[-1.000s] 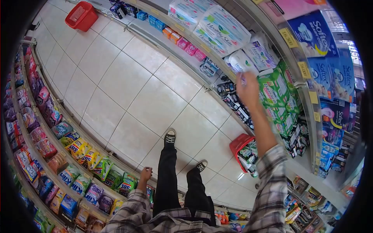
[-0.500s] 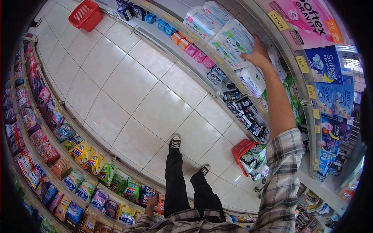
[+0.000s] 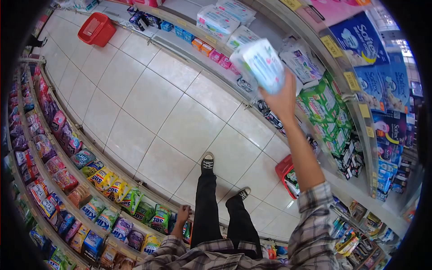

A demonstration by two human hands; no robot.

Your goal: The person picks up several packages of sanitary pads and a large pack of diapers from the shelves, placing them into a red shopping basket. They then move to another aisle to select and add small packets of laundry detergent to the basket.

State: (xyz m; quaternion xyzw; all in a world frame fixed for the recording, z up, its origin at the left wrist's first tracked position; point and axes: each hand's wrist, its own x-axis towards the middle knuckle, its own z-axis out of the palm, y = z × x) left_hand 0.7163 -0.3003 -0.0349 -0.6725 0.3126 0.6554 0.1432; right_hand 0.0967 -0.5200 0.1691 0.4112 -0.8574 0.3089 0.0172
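My right hand (image 3: 280,96) grips a white plastic-wrapped pack of sanitary pads (image 3: 261,65) with blue lettering and pink marks. The pack is in the air in front of the shelf edge, slightly blurred. Behind it on the shelf (image 3: 270,31) are similar white packs (image 3: 218,21). Purple-and-white packs (image 3: 301,60) and green packs (image 3: 321,105) sit to the right. My left hand (image 3: 182,213) hangs low beside my leg, close to the SOS pouches (image 3: 160,218). Its fingers look loosely bent and slightly apart, with nothing visible in them.
A red basket (image 3: 284,173) holding green packs stands on the floor near my right side. Another red basket (image 3: 96,29) is farther up the tiled aisle (image 3: 180,117). Shelves of colourful pouches (image 3: 105,177) line the left. Softex packs (image 3: 360,38) fill the upper right shelf.
My right hand has taken a white pack of sanitary pads off the shelf and drawn it out towards the aisle. My left hand has risen a little in view.
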